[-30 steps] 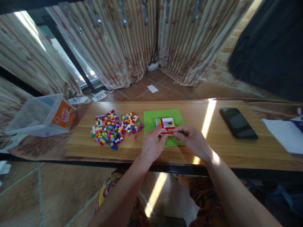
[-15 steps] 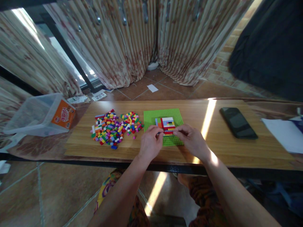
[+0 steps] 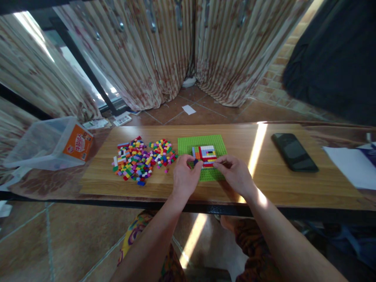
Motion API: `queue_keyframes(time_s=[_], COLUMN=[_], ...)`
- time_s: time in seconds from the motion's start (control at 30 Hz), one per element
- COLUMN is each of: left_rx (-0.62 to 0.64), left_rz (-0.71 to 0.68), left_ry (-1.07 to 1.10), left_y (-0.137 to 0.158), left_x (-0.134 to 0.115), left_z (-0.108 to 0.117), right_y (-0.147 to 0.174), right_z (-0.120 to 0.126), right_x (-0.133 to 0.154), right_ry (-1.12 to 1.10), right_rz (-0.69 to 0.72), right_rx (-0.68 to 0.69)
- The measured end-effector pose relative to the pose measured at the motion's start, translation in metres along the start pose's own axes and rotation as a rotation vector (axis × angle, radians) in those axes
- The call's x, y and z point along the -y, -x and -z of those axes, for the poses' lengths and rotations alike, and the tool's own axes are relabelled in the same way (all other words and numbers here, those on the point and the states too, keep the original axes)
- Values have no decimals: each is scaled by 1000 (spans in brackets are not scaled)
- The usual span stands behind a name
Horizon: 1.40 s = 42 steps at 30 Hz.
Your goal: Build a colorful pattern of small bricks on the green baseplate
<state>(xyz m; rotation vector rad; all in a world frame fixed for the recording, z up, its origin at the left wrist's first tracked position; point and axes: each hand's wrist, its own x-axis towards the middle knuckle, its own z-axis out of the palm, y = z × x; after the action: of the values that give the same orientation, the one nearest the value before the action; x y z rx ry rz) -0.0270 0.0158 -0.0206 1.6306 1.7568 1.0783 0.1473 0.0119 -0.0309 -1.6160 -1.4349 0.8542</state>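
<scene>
A green baseplate [image 3: 186, 144] lies on the wooden table, carrying a flat patch of toy bricks [image 3: 208, 149] in red, white, orange, light blue and yellow. My left hand [image 3: 187, 174] is at the patch's near left corner, thumb and forefinger pinched around a small dark blue brick [image 3: 196, 161]. My right hand [image 3: 236, 174] rests over the plate's right side. Its thumb and forefinger close together at the right end of the red row along the near edge; whether anything is between them is hidden.
Left of the plate spreads a pile of loose bricks [image 3: 138, 158] in many colours. A clear plastic box [image 3: 44, 145] with an orange label stands at the far left. On the right lie a black phone [image 3: 294, 152] and white paper [image 3: 351, 168].
My left fingertips have drawn back slightly from the bricks, and the dark blue brick shows more plainly. My right hand has shifted a little to the left.
</scene>
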Motion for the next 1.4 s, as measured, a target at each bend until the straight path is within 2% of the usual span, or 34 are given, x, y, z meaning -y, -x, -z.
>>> queue_keyframes(time_s=[0.1, 0.23, 0.43, 0.63, 1.07, 1.23, 1.4], left_rx=[16, 38, 53, 79, 82, 75, 127], left_rz=[83, 75, 137, 144, 124, 89, 75], left_ry=[-10, -60, -64, -88, -100, -60, 60], left_y=[-2, -1, -3, -10, -11, -12, -20], left_x=[-3, -7, -11, -11, -11, -3, 10], left_z=[-1, -4, -6, -4, -4, -5, 0], right_y=[-2, -5, -9, -10, -11, -11, -12], right_z=[-1, -1, -1, -1, 0, 3, 8], right_x=[-2, -2, -2, 4, 2, 3, 4], right_ry=[-94, -154, -244, -336, -346, -354, -424], right_rz=[-74, -106, -155, -194, -176, -198, -245], right_rx=[11, 5, 32, 71, 108, 119, 124])
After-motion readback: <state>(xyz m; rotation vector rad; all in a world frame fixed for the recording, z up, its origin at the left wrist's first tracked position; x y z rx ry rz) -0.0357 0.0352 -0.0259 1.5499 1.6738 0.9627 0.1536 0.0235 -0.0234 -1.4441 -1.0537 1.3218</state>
